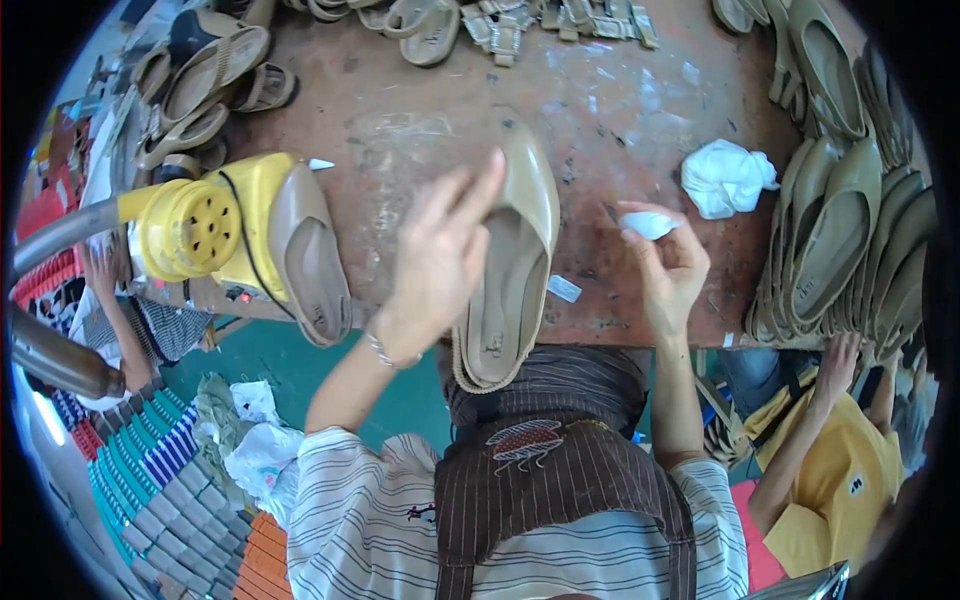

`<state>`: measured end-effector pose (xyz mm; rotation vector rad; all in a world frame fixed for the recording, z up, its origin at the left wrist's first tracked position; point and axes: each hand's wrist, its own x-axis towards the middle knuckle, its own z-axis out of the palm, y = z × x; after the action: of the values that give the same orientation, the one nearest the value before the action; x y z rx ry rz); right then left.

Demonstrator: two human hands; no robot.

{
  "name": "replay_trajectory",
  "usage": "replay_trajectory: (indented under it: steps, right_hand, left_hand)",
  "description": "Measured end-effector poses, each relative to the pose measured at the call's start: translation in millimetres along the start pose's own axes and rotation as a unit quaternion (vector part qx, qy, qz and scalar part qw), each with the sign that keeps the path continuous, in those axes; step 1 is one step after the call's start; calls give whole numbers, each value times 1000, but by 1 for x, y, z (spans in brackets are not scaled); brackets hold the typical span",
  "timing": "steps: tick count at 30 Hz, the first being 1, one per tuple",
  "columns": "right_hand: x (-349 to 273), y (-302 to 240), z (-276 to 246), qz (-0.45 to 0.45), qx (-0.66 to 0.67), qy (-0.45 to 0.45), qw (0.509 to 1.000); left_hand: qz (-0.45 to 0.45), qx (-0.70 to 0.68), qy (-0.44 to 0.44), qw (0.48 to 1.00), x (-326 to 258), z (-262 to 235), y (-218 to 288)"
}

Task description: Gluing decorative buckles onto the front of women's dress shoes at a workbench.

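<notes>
A beige flat shoe (505, 290) lies at the front edge of the table, toe pointing away, heel jutting over the edge. My left hand (440, 255) is at its left side, slightly blurred, with fingers stretched along the upper near the toe; whether they touch it I cannot tell. To the right, above the table, my right hand (672, 260) pinches a small rounded white object (650, 224) between thumb and fingers; its exact kind is unclear. Another beige flat shoe (312, 255) leans against a yellow machine (215, 225) on the left.
Rows of beige flat shoes (835, 240) line the right side, with a crumpled white bundle (727, 178) nearer me. Sandals (215, 75) are piled at the far left, and straps (505, 30) lie at the back. A small white cone (321, 164) stands by the machine. Co-workers sit on both sides.
</notes>
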<state>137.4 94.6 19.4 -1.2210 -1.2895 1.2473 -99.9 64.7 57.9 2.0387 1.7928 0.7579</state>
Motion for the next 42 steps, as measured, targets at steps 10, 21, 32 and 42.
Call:
replay_trajectory:
  steps: [10,21,32,42]
  right_hand:
    - [-13,3,2,-67,-183,-87,977]
    - [0,3,15,-141,-244,-127,951]
    - [13,-2,22,-153,-304,-182,922]
    - [17,-8,25,-141,-343,-204,906]
  left_hand:
    - [-331,-547,-30,769,-74,26,61]
    - [-305,-787,190,502,-36,101,47]
    - [-328,-748,173,550,-36,105,45]
    - [-368,-718,182,562,-32,102,49]
